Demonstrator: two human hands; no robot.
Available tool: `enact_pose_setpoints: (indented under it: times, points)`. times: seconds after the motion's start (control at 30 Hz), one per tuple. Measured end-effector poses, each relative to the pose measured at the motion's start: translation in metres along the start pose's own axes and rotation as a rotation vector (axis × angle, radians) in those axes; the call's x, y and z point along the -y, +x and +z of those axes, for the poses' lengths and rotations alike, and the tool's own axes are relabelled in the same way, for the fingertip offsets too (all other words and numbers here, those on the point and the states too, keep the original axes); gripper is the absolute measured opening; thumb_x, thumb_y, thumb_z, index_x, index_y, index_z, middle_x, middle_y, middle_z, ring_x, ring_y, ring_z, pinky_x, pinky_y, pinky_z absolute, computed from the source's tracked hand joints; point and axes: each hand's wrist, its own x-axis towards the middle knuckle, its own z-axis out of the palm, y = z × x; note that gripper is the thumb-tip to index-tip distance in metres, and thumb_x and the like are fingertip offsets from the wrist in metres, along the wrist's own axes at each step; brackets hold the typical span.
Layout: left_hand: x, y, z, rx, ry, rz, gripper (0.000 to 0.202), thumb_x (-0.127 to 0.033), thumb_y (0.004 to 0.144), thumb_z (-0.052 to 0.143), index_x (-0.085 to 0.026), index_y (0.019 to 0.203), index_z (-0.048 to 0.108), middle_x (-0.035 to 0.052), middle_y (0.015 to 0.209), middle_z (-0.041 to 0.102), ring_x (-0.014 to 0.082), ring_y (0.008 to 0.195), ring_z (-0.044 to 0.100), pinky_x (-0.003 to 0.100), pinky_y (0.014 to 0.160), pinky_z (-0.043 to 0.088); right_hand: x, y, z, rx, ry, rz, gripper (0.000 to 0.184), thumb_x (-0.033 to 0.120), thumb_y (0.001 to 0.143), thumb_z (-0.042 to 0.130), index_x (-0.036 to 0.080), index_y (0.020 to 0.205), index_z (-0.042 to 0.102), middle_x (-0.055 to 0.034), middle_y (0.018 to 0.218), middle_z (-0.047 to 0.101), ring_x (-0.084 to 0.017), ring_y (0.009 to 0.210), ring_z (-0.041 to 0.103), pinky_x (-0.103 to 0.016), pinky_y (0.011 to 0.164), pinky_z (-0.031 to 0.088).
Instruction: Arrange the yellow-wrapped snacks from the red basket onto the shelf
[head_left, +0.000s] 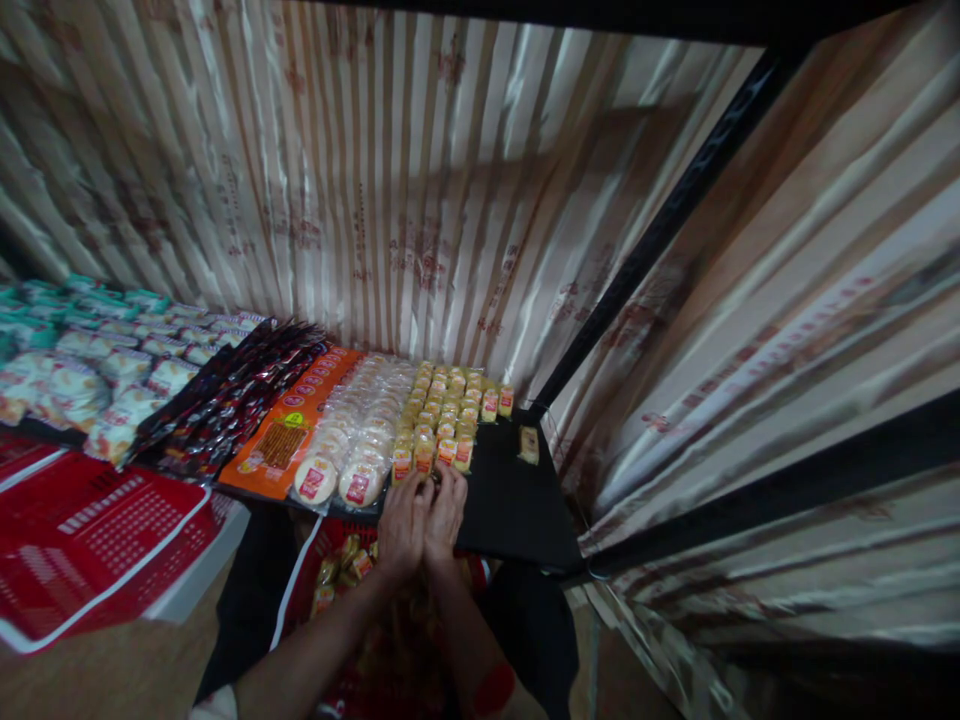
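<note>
Gold-wrapped snack packets (442, 420) stand in close rows on a black shelf (517, 510) in the head view, and we see more of them, loose, in the red basket (346, 527) below the shelf's front edge. Our left hand (403, 525) and our right hand (446, 510) are together at the front of these rows, side by side and touching, with the fingers bent inward. Something small and dark shows between the fingertips, but we cannot tell what it is, nor whether either hand grips it. Our forearms reach up over the basket, and a red patch (495, 690) shows on the right one. To the right of the rows, one pale gold packet (528, 444) lies apart near the shelf's right edge. Just left of the rows we see round crackers (356, 435) in clear wrappers, then an orange pretzel-stick bag (289, 430), dark glossy packets (244, 395), white packets (135, 365) with printed pictures, and teal packets (82, 300) at the far left. Another red basket (112, 545) with a white handle sits below the shelf at the left. Behind everything hangs a pleated, printed curtain (337, 180), and a black frame bar (652, 230) slants up from the shelf's back right corner.
</note>
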Motion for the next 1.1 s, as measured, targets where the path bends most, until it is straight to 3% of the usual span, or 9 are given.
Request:
enact_pose_setpoints:
  times: [0.1,0.27,0.63,1.1]
  points:
    - [0.008,-0.006,0.004,-0.06,0.096,0.044,0.046,-0.029,0.089,0.028,-0.012,0.126,0.049,0.0146,0.138,0.045,0.0233,0.13,0.037,0.045,0.109,0.028,0.003,0.003,-0.001,-0.081,-0.017,0.005,0.04,0.027,0.086,0.037,0.015,0.12,0.052,-0.0142,0.119,0.047,-0.024,0.115,0.041,-0.041,0.098,0.037]
    - [0.016,-0.012,0.013,-0.087,0.124,0.082,0.046,-0.029,0.089,0.029,-0.012,0.129,0.046,0.0149,0.147,0.03,0.0243,0.137,0.025,0.047,0.111,0.023,0.003,0.006,-0.002,-0.027,-0.053,-0.03,0.044,0.025,0.085,0.035,0.016,0.126,0.048,-0.0143,0.128,0.045,-0.025,0.122,0.036,-0.044,0.1,0.033]
    - [0.039,-0.007,0.015,-0.114,0.196,0.284,0.044,-0.023,0.091,0.028,-0.013,0.131,0.043,0.0133,0.144,0.037,0.0222,0.137,0.026,0.048,0.108,0.033,-0.003,0.003,0.003,-0.009,-0.077,-0.054,0.041,0.023,0.086,0.035,0.017,0.121,0.055,-0.0135,0.129,0.046,-0.025,0.12,0.039,-0.044,0.098,0.036]
    - [0.034,-0.009,0.007,-0.056,0.276,0.299,0.042,-0.022,0.092,0.029,-0.011,0.129,0.044,0.0127,0.147,0.032,0.022,0.139,0.02,0.047,0.11,0.031,0.0,0.001,0.0,-0.013,-0.071,-0.059,0.042,0.017,0.085,0.034,0.017,0.121,0.055,-0.0141,0.128,0.045,-0.025,0.121,0.038,-0.043,0.097,0.037]
